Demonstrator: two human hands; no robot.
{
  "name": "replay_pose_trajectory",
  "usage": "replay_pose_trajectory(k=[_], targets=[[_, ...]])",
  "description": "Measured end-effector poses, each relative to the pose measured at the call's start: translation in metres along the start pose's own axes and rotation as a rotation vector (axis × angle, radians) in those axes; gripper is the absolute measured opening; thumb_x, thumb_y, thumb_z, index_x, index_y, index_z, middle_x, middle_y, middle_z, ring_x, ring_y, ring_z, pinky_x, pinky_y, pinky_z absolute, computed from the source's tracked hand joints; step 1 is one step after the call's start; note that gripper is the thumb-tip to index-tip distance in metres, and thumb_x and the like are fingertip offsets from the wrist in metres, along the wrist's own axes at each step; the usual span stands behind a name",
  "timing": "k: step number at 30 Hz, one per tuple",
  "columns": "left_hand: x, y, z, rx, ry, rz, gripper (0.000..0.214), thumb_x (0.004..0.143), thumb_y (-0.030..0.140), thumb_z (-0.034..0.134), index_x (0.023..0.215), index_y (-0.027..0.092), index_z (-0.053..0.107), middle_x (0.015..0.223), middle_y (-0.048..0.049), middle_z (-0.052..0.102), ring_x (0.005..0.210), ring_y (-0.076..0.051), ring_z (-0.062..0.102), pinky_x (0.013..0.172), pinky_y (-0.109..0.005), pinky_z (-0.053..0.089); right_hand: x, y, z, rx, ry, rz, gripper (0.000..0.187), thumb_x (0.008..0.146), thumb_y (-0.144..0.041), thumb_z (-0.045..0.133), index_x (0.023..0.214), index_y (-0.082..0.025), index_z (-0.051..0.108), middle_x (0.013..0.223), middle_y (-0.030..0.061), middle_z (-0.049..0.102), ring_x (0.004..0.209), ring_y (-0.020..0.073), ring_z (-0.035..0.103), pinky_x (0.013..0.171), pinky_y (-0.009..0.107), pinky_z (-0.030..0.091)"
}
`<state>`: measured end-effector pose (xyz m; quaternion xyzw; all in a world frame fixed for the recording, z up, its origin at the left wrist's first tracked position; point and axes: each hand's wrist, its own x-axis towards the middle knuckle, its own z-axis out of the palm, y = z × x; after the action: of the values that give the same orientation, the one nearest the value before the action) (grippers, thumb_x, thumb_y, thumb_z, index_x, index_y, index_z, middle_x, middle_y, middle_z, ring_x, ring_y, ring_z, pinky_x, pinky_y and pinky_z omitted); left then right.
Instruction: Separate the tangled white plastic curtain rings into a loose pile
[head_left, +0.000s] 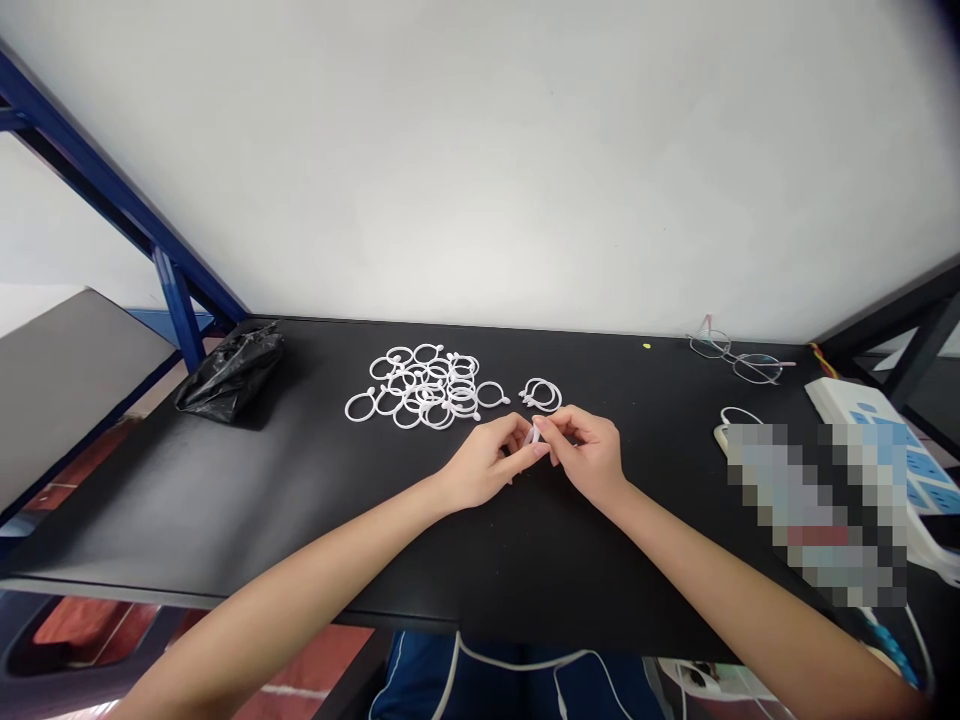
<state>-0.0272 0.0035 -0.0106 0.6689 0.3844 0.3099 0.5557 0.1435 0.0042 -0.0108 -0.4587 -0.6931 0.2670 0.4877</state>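
Observation:
My left hand [487,465] and my right hand [591,455] meet over the front middle of the black table. Pinched between the fingertips of both is a white curtain ring [535,434], mostly hidden by the fingers. Just beyond the hands lies a small group of similar rings [559,396], overlapping one another. To the left, a heap of many white curtain rings [433,388] is spread out, each with a small knob or eyelet. One ring [480,400] sits at the heap's right edge, closest to my left hand.
A crumpled black plastic bag [232,375] lies at the far left. On the right are eyeglasses [757,368], a white power strip [862,405] and a blurred-out object [817,510] with a cable. A wall rises behind the black table [300,480]. White cables [517,665] hang below its front edge.

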Motion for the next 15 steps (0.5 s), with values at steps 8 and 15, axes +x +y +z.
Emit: replay_pose_trajectory(k=[8,15], targets=[[0.0008,0.0,-0.0013,-0.019,0.002,0.005,0.039,0.086,0.055,0.056,0.084,0.017,0.052,0.071,0.0009,0.053,0.059,-0.011,0.053,0.05,-0.022,0.049,-0.0005,0.0006,0.0,-0.023,-0.002,-0.041,0.031,0.09,-0.031,0.06,0.062,-0.02,0.057,0.046,-0.0047,0.054,0.037,0.0082,0.05,0.042,0.022,0.039],[0.0004,0.0012,0.0008,-0.063,-0.005,0.004,0.038,0.089,0.053,0.053,0.096,0.015,0.058,0.081,-0.0032,0.06,0.065,-0.011,0.057,0.05,-0.02,0.049,-0.0001,0.004,-0.0017,0.064,-0.002,-0.011,0.03,0.092,-0.039,0.056,0.071,-0.02,0.062,0.052,-0.0029,0.057,0.04,0.0094,0.051,0.044,0.024,0.042]])
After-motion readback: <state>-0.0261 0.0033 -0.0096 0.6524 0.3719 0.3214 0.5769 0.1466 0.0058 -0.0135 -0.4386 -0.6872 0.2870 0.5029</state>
